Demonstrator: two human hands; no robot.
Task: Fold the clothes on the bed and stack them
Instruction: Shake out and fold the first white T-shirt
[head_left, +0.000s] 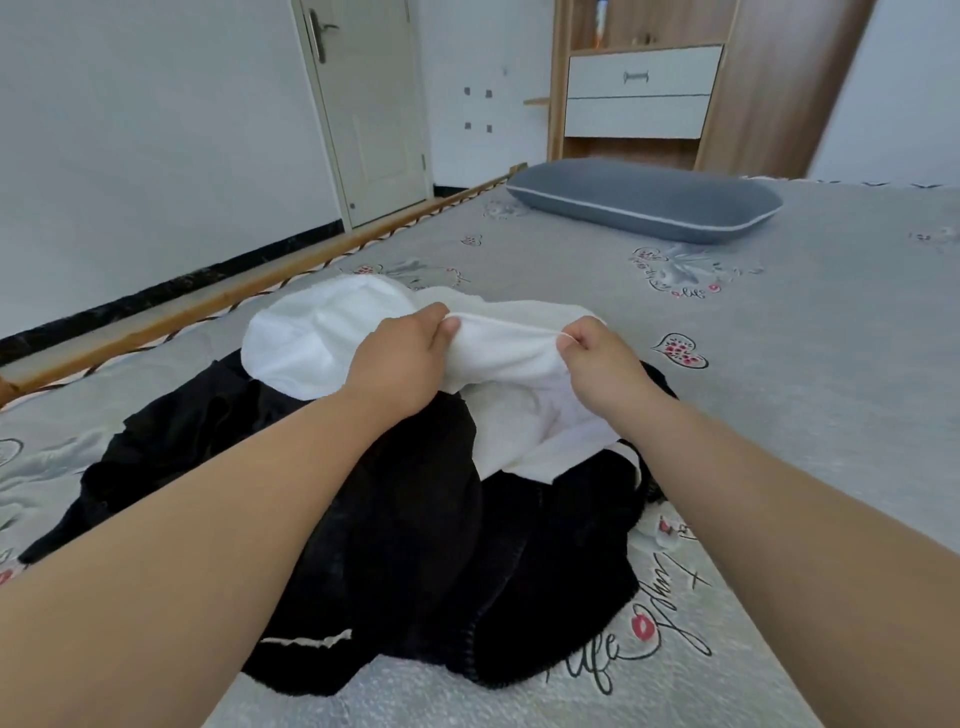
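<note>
A crumpled white garment (306, 340) lies on top of a heap of black clothes (415, 545) on the grey printed bed (779, 389). My left hand (400, 358) pinches the white garment's upper edge at its left. Some way to the right, my right hand (597, 364) pinches the same edge, so the hem is stretched between them, lifted slightly off the pile. The black clothes spread out under both forearms, unfolded.
A grey pillow (644, 205) lies at the far side of the bed. A wooden bed rail (208, 306) runs along the left edge. Beyond stand a white door (369, 104) and a wooden cabinet with white drawers (641, 93).
</note>
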